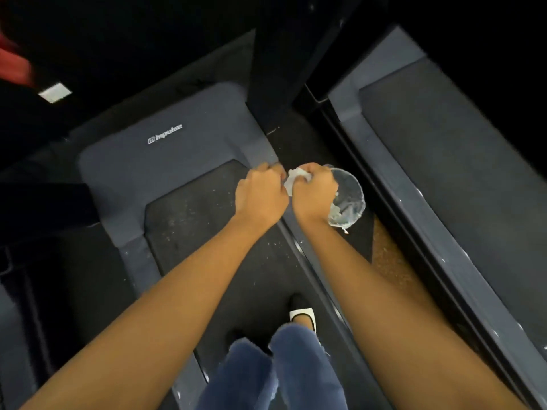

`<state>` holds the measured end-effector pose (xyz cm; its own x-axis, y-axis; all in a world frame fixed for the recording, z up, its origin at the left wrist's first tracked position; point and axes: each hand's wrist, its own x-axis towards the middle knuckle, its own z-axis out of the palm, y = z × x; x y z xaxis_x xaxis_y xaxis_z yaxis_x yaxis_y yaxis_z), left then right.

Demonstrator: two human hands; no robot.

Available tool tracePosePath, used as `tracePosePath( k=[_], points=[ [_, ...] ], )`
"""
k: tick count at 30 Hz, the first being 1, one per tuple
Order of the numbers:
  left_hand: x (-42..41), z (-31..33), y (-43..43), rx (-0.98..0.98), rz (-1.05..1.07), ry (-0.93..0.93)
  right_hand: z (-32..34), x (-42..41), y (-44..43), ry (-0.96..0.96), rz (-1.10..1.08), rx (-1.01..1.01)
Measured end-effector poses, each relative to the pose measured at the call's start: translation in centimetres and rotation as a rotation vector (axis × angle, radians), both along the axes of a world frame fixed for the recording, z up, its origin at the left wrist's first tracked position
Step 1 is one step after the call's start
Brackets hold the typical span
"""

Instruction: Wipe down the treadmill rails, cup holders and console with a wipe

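Observation:
Both my hands meet above the front right corner of the treadmill deck (pixel 165 161). Between them is a crumpled white wipe (pixel 293 176); my left hand (pixel 262 193) pinches its left end and my right hand (pixel 313 189) closes over its right part. A clear plastic wipe packet (pixel 349 199) hangs from my right hand, with more white material inside. The dark belt (pixel 207 214) lies below my arms, speckled with white bits. The console and cup holders are out of view.
A dark upright post (pixel 275 69) rises just beyond my hands. A second treadmill (pixel 444 161) runs along the right, with a narrow floor gap between. My feet and blue jeans (pixel 296 365) stand on the belt. A red object (pixel 14 66) sits at far left.

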<state>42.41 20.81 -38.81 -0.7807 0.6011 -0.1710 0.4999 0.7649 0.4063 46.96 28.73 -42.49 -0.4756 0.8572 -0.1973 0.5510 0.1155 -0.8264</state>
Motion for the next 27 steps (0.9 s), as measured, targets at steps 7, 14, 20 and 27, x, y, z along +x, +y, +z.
tracePosePath(
  k=[7,14,20,27],
  points=[
    [-2.1,-14.0,3.4,-0.057,-0.065,0.034,-14.5,-1.2,2.9,-0.069,0.05,0.081],
    [-2.7,-26.9,5.7,-0.07,-0.219,0.039,-27.1,0.4,6.8,-0.141,-0.051,0.062],
    [-2.5,-32.8,9.8,-0.071,-0.306,0.058,-34.9,2.2,14.5,-0.21,-0.284,-0.045],
    [-3.4,-33.0,12.0,-0.042,-0.318,0.077,-37.3,2.9,19.6,-0.525,-0.106,-0.146]
  ],
)
